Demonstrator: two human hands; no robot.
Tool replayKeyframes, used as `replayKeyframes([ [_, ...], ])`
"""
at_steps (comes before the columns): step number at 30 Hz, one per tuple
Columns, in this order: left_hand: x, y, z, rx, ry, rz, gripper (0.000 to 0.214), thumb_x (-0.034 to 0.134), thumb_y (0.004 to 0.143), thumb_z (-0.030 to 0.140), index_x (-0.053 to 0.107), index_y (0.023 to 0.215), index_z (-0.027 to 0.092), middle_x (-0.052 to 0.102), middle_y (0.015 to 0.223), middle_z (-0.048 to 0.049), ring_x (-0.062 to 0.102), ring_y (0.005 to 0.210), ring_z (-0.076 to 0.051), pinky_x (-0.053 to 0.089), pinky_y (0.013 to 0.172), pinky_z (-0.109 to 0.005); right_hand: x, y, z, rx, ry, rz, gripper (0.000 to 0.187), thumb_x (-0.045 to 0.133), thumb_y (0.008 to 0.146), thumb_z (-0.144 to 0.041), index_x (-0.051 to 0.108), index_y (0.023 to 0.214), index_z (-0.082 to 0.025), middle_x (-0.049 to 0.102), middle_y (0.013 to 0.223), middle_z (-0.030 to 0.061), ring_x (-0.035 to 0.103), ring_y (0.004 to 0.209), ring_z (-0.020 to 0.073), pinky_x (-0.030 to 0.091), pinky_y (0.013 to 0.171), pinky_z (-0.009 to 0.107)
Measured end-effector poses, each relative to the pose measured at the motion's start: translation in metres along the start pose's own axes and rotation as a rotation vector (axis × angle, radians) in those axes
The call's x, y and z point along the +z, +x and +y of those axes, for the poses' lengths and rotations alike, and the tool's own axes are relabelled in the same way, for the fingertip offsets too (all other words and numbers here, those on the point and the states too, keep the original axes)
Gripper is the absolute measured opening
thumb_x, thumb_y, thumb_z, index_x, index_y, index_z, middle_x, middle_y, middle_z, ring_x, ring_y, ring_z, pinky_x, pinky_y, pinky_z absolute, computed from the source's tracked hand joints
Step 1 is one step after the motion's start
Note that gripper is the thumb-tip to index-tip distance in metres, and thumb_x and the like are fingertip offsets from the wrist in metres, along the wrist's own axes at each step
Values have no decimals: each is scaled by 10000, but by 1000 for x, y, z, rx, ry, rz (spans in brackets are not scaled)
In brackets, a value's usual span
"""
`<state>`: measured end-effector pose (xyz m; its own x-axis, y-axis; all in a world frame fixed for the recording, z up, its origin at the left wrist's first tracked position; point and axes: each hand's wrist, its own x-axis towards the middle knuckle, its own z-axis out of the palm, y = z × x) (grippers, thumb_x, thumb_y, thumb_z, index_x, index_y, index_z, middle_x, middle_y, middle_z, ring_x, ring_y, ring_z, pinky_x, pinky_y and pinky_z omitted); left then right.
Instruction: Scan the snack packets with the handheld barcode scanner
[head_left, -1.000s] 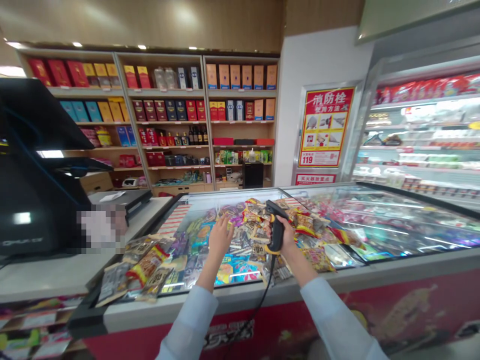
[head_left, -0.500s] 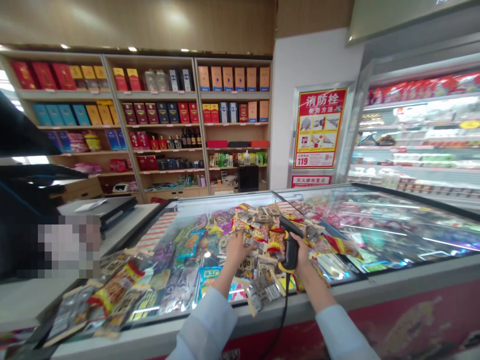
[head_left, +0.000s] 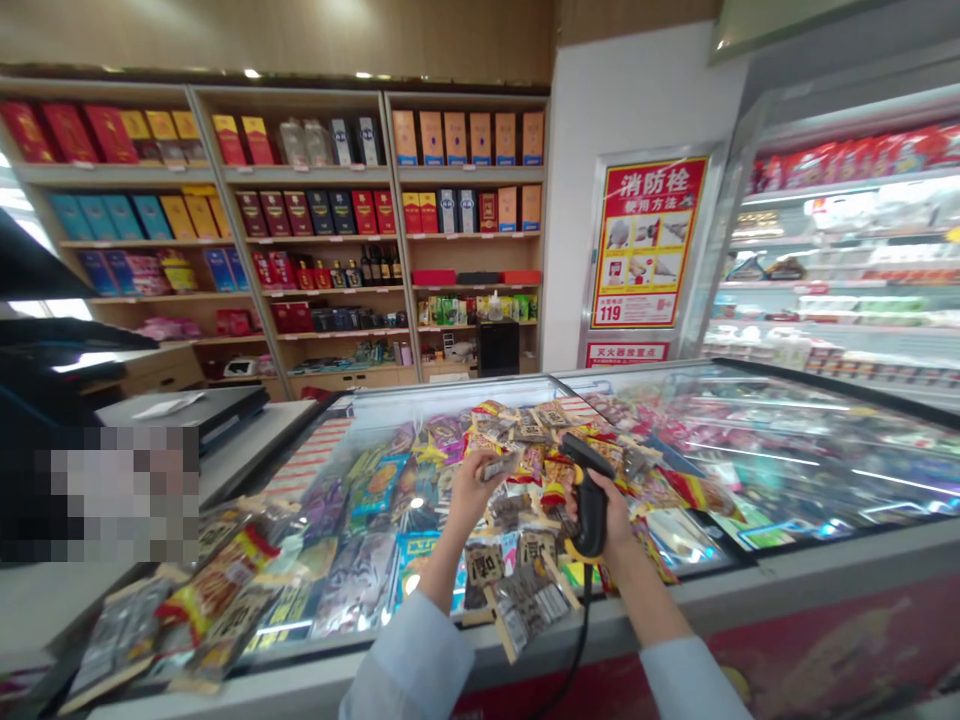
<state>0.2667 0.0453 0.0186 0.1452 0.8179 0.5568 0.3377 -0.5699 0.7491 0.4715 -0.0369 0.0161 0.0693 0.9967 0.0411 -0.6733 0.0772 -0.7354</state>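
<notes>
My right hand [head_left: 613,512] is wrapped round a black and yellow barcode scanner [head_left: 590,510], its cord hanging down over the freezer's front edge. Pinched in my left hand [head_left: 471,492] is a small grey snack packet [head_left: 501,464], lifted just above the pile and partly hidden by my fingers. Red and yellow snack packets [head_left: 556,478] lie between and behind my hands on the freezer's glass top. Closer to me, grey and tan snack packets [head_left: 531,597] lie near the front edge.
Another group of snack packets [head_left: 217,580] lies at the left end of the chest freezer [head_left: 780,545]. Beside it stands a counter [head_left: 281,432] with a black device. A phone [head_left: 694,540] lies right of the scanner. Shelves of boxes [head_left: 319,215] line the back wall.
My left hand has closed on a snack packet and raised it slightly from the pile. The scanner stays in my right hand, a little lower in view.
</notes>
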Motion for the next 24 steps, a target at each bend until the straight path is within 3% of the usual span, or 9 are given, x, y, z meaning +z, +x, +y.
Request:
replayKeyframes([
  [3, 0, -4, 5, 66, 48, 203, 319, 548, 802, 342, 580, 1090, 211, 620, 1045, -71, 576, 989, -192, 454, 859, -321, 0, 1, 0, 48, -16, -22, 239, 577, 718, -402, 613, 745, -167, 587, 496, 23, 533, 400, 145, 415, 365, 240],
  [6, 0, -8, 6, 94, 141, 299, 345, 476, 853, 360, 564, 1150, 209, 607, 1071, -92, 549, 1042, -206, 449, 888, -341, 1, 0, -1, 85, -29, -50, 243, 576, 710, -403, 611, 739, -164, 593, 508, 28, 535, 406, 145, 417, 371, 242],
  [17, -1, -13, 9, 188, 247, 336, 412, 387, 897, 316, 454, 1294, 229, 561, 1121, -115, 536, 1033, -209, 457, 877, -342, -12, 2, 3, 210, -85, -180, 282, 605, 678, -436, 594, 710, -156, 579, 540, 38, 481, 382, 103, 359, 340, 195],
  [24, 0, -16, 12, 255, 229, 308, 423, 401, 895, 265, 431, 1315, 224, 541, 1040, -102, 544, 960, -185, 456, 838, -313, -6, -1, 0, 169, -98, -312, 295, 589, 687, -439, 591, 757, -152, 574, 581, 40, 486, 419, 111, 328, 330, 194],
])
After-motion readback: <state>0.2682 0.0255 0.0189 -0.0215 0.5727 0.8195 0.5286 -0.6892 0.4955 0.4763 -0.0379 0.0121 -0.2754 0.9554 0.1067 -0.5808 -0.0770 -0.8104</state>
